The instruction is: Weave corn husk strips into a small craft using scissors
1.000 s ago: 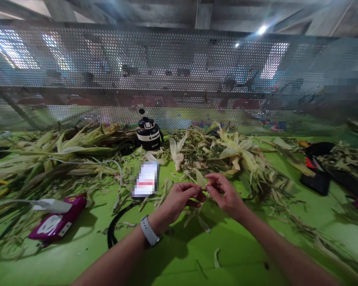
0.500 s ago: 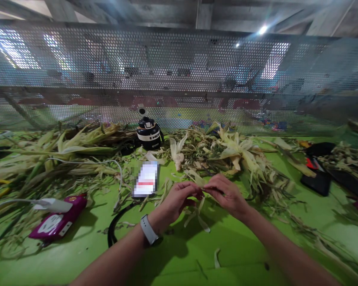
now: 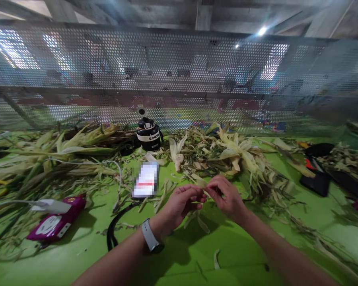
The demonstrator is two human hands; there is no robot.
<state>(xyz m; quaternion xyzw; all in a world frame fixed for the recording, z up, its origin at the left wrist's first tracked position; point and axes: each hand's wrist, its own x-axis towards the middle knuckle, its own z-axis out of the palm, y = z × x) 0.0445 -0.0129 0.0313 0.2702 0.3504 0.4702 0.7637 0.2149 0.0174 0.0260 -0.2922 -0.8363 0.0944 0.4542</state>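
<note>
Above the green table [image 3: 241, 254], my left hand [image 3: 185, 202] has its fingers curled, with thumb and index pinched together. My right hand [image 3: 225, 196] is also in a pinch, its fingertips close beside the left ones. Whatever lies between the fingertips is too small to make out. A pale strip of husk [image 3: 203, 225] is just below the hands, and a smaller strip [image 3: 216, 259] lies nearer the front. Behind the hands are dry husks [image 3: 241, 149] and a husk piece with a stub [image 3: 177, 153].
A phone [image 3: 145, 180] with a lit screen lies left of the hands, near a black strap [image 3: 115, 222]. Behind it stands a black bottle [image 3: 149, 135]. A magenta pack [image 3: 58, 222] with a white plug, a husk pile [image 3: 77, 147], and a dark phone [image 3: 315, 182] lie farther out.
Both hands stay close together and have shifted only slightly. The pale husk that hung by the fingertips is less visible between them.
</note>
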